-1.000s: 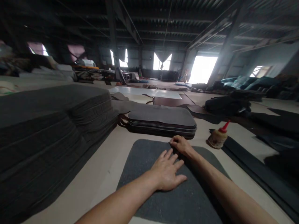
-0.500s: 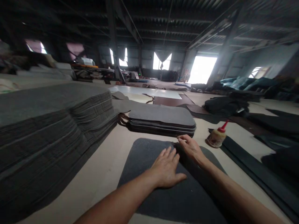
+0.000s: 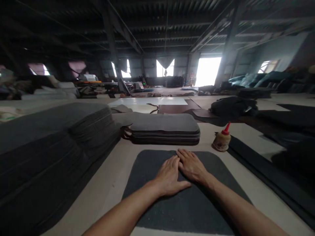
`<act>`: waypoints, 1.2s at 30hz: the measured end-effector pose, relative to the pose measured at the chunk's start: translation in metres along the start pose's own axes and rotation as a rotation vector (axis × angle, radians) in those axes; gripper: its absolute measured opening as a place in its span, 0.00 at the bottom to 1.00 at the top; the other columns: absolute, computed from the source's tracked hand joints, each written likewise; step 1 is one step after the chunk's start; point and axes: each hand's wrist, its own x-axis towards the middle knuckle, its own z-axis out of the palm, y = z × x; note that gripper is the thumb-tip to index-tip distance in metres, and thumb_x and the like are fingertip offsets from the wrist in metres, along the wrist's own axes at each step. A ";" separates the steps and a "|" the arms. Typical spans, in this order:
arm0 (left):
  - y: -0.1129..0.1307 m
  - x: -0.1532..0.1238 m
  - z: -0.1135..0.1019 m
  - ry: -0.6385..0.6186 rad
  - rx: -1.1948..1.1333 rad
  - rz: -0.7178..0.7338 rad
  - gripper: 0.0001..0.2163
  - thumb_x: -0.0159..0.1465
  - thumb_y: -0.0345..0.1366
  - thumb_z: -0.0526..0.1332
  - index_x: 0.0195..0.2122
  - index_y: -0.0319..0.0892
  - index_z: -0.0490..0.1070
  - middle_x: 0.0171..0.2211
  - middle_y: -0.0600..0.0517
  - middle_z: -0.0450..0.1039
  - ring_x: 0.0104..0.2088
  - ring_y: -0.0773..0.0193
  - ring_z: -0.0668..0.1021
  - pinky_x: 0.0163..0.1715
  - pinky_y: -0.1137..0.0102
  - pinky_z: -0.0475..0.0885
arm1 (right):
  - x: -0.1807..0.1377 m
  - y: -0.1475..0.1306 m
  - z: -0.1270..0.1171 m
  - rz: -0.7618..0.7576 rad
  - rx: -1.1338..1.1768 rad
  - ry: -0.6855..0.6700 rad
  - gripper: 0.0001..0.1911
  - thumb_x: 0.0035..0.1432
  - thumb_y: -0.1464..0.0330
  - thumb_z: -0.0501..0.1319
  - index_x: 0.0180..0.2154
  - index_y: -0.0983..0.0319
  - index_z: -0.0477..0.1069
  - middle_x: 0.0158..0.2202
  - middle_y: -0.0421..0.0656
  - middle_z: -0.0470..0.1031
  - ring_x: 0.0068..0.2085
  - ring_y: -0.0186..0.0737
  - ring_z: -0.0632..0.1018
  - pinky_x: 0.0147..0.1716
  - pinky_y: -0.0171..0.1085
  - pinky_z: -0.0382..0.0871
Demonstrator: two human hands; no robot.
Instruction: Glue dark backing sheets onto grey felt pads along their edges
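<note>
A dark grey felt pad (image 3: 147, 167) with rounded corners lies flat on the pale work surface (image 3: 115, 170) in front of me. My left hand (image 3: 169, 177) rests palm down on its middle, fingers stretched out together. My right hand (image 3: 190, 165) lies flat beside it, fingers extended toward the pad's far edge, touching the left hand's fingers. Neither hand holds anything.
A stack of similar rounded pads (image 3: 164, 131) sits just beyond. A tall pile of grey felt sheets (image 3: 54, 144) fills the left side. A glue bottle with a red nozzle (image 3: 222, 139) stands at the right, beside dark strips (image 3: 261, 167). Workshop floor and bright doorway lie behind.
My right hand has come back from the pad's far edge and now lies flat next to my left hand. The view has shifted slightly and levelled out.
</note>
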 end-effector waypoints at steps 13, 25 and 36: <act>-0.031 0.020 -0.016 -0.152 0.176 0.054 0.52 0.57 0.72 0.50 0.71 0.37 0.44 0.72 0.39 0.42 0.72 0.50 0.47 0.70 0.51 0.45 | 0.003 0.008 0.021 0.006 -0.046 0.069 0.36 0.68 0.55 0.47 0.68 0.74 0.55 0.69 0.57 0.53 0.69 0.54 0.56 0.67 0.51 0.49; -0.081 -0.012 -0.049 -0.054 0.289 -0.099 0.39 0.65 0.66 0.47 0.69 0.44 0.53 0.71 0.45 0.48 0.71 0.49 0.51 0.69 0.51 0.49 | 0.007 0.035 0.016 0.152 0.324 0.391 0.25 0.63 0.65 0.44 0.53 0.69 0.71 0.53 0.55 0.72 0.56 0.50 0.71 0.59 0.46 0.63; -0.083 -0.014 -0.045 0.005 0.308 -0.084 0.38 0.66 0.64 0.47 0.68 0.42 0.55 0.70 0.44 0.51 0.71 0.49 0.53 0.68 0.51 0.51 | 0.003 0.014 0.006 0.127 0.073 0.157 0.23 0.69 0.65 0.50 0.58 0.72 0.69 0.62 0.58 0.65 0.63 0.53 0.64 0.64 0.43 0.53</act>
